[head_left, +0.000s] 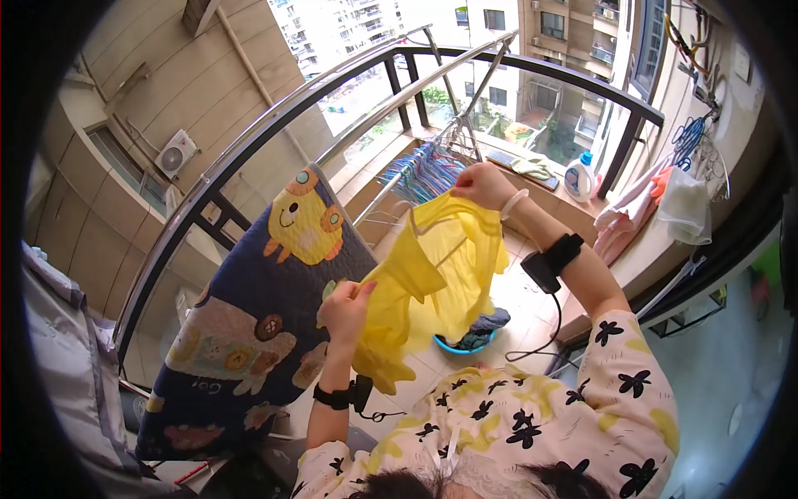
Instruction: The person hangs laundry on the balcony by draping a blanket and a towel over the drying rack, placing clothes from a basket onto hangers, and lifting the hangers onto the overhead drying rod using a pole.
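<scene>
Pinching the yellow garment [474, 266] at its edges with my left hand [345, 314] and right hand [486, 187], I hold it above the tiled floor [532, 323]; a slack pinch could drop it near the blue basin [465, 350]. The patterned blanket [229, 308], close on my left, could snag it; hangers [424, 170] and a metal pole [374, 124] crowd ahead.

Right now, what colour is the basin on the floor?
Bright blue basin; the head view shows it.
</scene>
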`<state>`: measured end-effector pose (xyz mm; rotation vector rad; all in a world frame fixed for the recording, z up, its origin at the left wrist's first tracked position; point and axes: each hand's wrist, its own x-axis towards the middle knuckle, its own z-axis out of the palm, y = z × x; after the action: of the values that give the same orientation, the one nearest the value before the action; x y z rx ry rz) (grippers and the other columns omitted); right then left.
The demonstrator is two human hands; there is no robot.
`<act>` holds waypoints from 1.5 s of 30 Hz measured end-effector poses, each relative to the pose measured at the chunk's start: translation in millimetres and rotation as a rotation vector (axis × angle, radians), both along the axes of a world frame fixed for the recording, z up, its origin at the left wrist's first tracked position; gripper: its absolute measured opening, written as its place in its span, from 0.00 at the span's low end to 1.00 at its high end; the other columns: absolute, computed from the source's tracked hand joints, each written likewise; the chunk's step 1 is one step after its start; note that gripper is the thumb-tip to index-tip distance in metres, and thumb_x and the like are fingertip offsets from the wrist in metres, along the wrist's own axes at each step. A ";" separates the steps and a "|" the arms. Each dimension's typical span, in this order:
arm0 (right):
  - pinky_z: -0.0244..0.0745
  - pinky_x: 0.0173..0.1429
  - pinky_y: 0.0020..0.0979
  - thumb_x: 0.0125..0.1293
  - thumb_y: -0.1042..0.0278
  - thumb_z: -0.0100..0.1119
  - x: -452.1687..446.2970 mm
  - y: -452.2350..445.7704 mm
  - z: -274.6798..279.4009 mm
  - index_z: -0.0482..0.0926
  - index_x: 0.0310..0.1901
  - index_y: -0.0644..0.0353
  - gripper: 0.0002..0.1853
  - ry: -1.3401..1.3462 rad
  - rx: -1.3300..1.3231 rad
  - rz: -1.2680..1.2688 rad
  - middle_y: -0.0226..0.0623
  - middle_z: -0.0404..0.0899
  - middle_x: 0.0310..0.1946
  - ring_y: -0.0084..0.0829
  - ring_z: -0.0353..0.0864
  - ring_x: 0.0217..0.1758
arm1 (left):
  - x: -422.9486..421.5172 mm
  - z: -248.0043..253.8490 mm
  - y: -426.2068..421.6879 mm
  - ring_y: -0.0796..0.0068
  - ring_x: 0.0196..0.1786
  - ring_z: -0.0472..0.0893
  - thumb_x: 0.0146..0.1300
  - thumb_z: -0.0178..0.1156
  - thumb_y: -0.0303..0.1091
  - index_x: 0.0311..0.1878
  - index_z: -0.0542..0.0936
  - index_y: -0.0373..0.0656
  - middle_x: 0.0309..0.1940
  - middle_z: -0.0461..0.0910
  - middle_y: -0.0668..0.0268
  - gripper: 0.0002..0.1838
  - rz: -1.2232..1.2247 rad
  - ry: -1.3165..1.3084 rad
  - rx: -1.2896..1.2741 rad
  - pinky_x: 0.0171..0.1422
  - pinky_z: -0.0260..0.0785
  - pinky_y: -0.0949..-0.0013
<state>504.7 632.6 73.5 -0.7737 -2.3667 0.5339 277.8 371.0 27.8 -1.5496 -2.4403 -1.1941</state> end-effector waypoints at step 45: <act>0.72 0.21 0.19 0.62 0.64 0.59 68.9 -65.8 67.8 0.74 0.48 0.62 0.16 0.570 -0.332 0.251 0.33 0.76 0.37 0.17 0.73 0.20 | 12.1 28.5 55.8 0.60 0.19 0.68 0.50 0.68 0.32 0.16 0.65 0.41 0.14 0.64 0.62 0.19 -0.432 0.470 0.442 0.22 0.57 0.62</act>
<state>573.5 566.8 141.2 -0.3838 -1.8661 1.1110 289.9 426.8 56.3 -1.9695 -1.4829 -1.1380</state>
